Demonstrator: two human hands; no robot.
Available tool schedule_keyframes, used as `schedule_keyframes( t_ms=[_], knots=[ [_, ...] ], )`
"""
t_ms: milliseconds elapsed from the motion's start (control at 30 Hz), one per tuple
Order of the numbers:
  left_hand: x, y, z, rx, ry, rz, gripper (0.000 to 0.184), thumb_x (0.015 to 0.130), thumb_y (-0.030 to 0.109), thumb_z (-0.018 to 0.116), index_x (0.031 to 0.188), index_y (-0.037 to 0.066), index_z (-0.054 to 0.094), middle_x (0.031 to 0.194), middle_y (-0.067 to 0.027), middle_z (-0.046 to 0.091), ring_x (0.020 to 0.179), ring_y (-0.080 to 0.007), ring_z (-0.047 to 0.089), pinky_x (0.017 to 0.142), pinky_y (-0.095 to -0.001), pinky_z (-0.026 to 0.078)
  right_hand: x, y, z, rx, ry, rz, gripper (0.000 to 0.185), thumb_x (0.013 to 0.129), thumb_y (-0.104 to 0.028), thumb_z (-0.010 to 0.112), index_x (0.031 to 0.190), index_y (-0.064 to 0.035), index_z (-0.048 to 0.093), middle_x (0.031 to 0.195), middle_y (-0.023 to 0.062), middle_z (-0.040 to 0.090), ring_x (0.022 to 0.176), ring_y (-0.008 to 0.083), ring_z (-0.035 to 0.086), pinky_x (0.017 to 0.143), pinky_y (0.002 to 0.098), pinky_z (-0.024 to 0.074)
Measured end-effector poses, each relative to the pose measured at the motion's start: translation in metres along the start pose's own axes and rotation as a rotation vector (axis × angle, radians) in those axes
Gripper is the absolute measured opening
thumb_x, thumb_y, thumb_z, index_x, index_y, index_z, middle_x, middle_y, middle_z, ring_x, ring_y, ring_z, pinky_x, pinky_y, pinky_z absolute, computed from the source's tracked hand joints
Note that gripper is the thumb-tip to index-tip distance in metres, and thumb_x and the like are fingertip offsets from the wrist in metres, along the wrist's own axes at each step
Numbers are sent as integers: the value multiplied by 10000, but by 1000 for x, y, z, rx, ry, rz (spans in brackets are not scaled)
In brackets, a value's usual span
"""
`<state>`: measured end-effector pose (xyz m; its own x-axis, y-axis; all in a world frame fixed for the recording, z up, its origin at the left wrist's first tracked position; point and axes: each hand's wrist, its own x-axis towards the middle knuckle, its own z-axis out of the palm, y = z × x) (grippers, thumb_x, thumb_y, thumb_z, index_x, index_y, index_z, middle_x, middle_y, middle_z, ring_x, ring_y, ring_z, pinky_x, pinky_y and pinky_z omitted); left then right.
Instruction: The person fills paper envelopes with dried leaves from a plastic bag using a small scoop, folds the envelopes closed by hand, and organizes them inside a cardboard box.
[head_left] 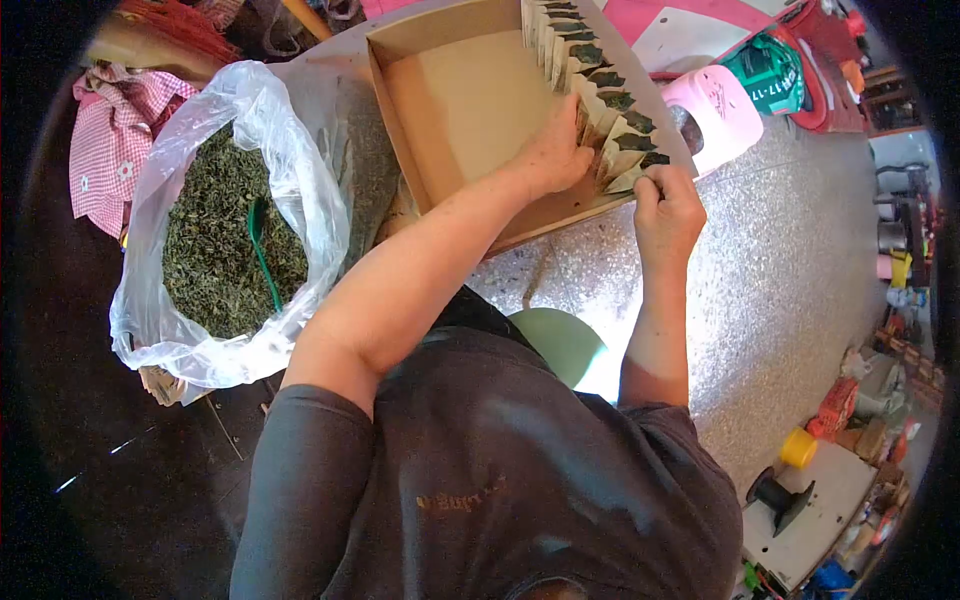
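Note:
A shallow cardboard box (400, 140) holds a row of small paper packets (587, 95) along its right side, their open tops showing dark leaves. My left hand (553, 150) reaches over the box, its fingers against the packets near the front end of the row. At the box's front right corner my right hand (670, 200) is closed, thumb and fingers pinched by the top of the last packet (622, 172); what lies between the fingertips is too small to make out. To the left stands a clear plastic bag (330, 190) of dried leaves (215, 230), with a green scoop (262, 250) lying on them.
Right of the box are a pink-and-white container (715, 115) and a green packet (765, 75). A pale green round object (560, 345) shows below the box. Checked pink cloth (120, 140) hangs at left. A yellow cup (798, 448) and black spool (780, 500) are at lower right.

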<state>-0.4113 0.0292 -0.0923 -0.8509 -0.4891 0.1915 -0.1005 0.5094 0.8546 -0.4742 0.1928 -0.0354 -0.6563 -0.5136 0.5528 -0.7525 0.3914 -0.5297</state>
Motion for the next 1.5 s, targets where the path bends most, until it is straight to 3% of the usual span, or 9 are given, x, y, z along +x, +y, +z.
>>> schedule_keyframes(
  t_ms=[200, 333, 600, 700, 767, 867, 933, 1033, 1500],
  knots=[
    [0, 5, -3, -61, -95, -71, 727, 845, 117, 590, 1437, 14, 180, 1235, -244, 516, 1037, -315, 587, 904, -407, 459, -1, 2, 5, 35, 27, -17, 34, 772, -13, 631, 785, -39, 613, 762, 120, 610, 654, 293, 601, 604, 349, 481],
    [2, -6, 4, -49, -54, -25, 712, 841, 111, 592, 1428, 15, 201, 1225, -230, 530, 1011, -308, 603, 896, -402, 465, -2, 2, 4, 65, 22, -17, 39, 769, -15, 636, 791, -40, 615, 779, 113, 614, 649, 287, 600, 601, 345, 483],
    [-6, 6, -7, -63, -86, -68, 716, 834, 126, 609, 1429, 11, 227, 1214, -234, 544, 1014, -301, 615, 908, -384, 470, -5, -5, -7, 103, 38, 38, 92, 762, -45, 650, 852, -26, 642, 821, 109, 613, 644, 224, 598, 611, 321, 486],
    [-9, 7, -6, -48, -78, -143, 633, 833, 138, 618, 1382, -2, 338, 1172, -224, 576, 1021, -288, 616, 901, -380, 476, 3, -2, -12, 96, 115, -17, 108, 800, -43, 627, 897, -10, 661, 839, 79, 640, 728, 160, 605, 674, 280, 492],
    [-17, 16, -11, -9, -58, -130, 424, 831, 145, 630, 1214, -5, 528, 1040, -178, 639, 951, -249, 633, 841, -364, 497, 18, 18, -8, 144, 141, 3, 139, 826, -66, 605, 935, -8, 666, 868, 77, 650, 757, 148, 604, 699, 276, 489],
    [-17, 12, -4, -52, -90, -97, 255, 829, 151, 643, 1035, 4, 617, 901, -126, 665, 836, -210, 637, 763, -342, 509, 39, 35, -6, 204, 67, 119, 244, 895, -139, 535, 1033, 11, 669, 946, 76, 672, 831, 129, 603, 759, 264, 475],
    [-17, 24, -4, -98, -98, -139, 224, 827, 147, 648, 1001, 9, 621, 858, -109, 662, 791, -194, 629, 731, -331, 508, 53, 56, 5, 417, -174, 293, 264, 909, -141, 510, 1042, 22, 670, 941, 75, 675, 851, 139, 608, 770, 258, 474],
    [-12, 27, 2, -162, -113, -188, 190, 823, 137, 657, 964, 16, 622, 812, -90, 659, 744, -173, 622, 693, -319, 508, 59, 65, 17, 442, -303, 182, 272, 917, -131, 496, 1051, 31, 668, 932, 72, 675, 840, 136, 611, 771, 247, 471],
    [0, 7, 7, -127, -44, -133, 210, 770, 147, 724, 880, 25, 594, 749, -63, 627, 700, -153, 597, 658, -303, 502, 62, 57, 20, 377, -284, 200, 233, 863, -110, 552, 1015, 5, 686, 881, 85, 699, 821, 147, 636, 762, 258, 480]
  ],
)
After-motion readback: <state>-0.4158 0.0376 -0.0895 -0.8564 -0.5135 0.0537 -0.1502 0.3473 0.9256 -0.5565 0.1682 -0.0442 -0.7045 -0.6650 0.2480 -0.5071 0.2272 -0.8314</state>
